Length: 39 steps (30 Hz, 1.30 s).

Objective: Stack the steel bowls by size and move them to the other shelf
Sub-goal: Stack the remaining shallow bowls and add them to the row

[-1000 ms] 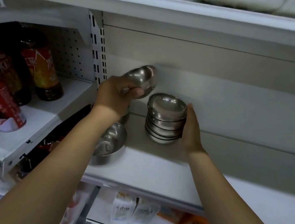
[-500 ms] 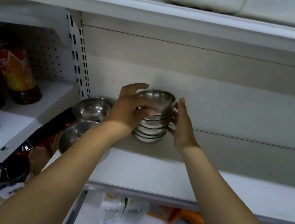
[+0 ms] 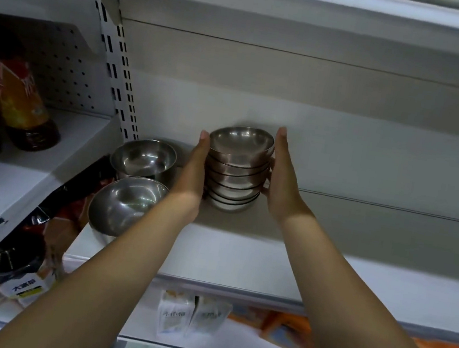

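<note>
A rear loose bowl [image 3: 143, 158] and a front loose bowl [image 3: 126, 203] sit at the left end of a white shelf [image 3: 326, 276]; just right of them a person's left hand [image 3: 192, 174], fingers straight, presses flat against a stack of small steel bowls [image 3: 236, 172]; the right hand [image 3: 281, 181] mirrors it, fingers likewise extended; the stack stands upright, squarely between both palms, equally near each, so a lift likely needs even two-sided pressure.

Groceries at the edges.
A dark glass bottle with a red-orange label [image 3: 25, 104] stands before a white perforated metal panel [image 3: 68, 74]; lower down, 2 pale paper cartons [image 3: 175, 316] sit beside an orange packet [image 3: 288, 332].
</note>
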Each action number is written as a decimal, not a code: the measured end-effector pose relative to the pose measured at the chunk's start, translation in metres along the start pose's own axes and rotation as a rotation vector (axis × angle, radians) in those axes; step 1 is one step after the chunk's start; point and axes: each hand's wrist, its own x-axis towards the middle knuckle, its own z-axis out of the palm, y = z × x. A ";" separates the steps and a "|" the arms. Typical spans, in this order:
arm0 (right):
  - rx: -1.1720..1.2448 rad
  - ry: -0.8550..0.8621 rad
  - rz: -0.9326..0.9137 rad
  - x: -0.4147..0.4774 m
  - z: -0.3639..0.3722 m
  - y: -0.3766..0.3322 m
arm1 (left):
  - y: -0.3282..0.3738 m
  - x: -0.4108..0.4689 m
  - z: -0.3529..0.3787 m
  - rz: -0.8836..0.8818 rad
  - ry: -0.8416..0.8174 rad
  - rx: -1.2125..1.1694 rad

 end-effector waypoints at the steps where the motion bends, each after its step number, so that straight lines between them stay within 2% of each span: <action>1: -0.005 0.006 -0.015 0.000 0.004 -0.003 | -0.002 0.001 0.001 0.001 -0.005 0.009; 5: 0.012 0.087 -0.009 -0.002 0.014 0.008 | -0.003 0.000 0.004 0.012 -0.024 0.007; 7: 0.019 0.072 0.013 -0.008 0.012 0.009 | -0.006 0.001 0.006 0.051 -0.038 0.033; 13: 0.129 0.003 0.071 -0.011 0.009 0.020 | -0.027 0.014 0.007 0.104 0.084 -0.013; 22: 0.248 0.184 0.119 -0.019 0.009 0.028 | -0.038 0.008 0.017 0.062 0.100 -0.068; 27: 0.254 0.244 0.181 -0.040 -0.013 0.026 | -0.046 -0.020 0.031 0.088 0.005 -0.068; 31: 0.251 0.252 0.125 -0.062 -0.042 0.019 | -0.051 -0.036 0.057 0.088 -0.087 -0.087; 39: 0.215 0.384 0.044 -0.127 -0.148 -0.004 | -0.079 -0.086 0.160 0.087 -0.266 -0.034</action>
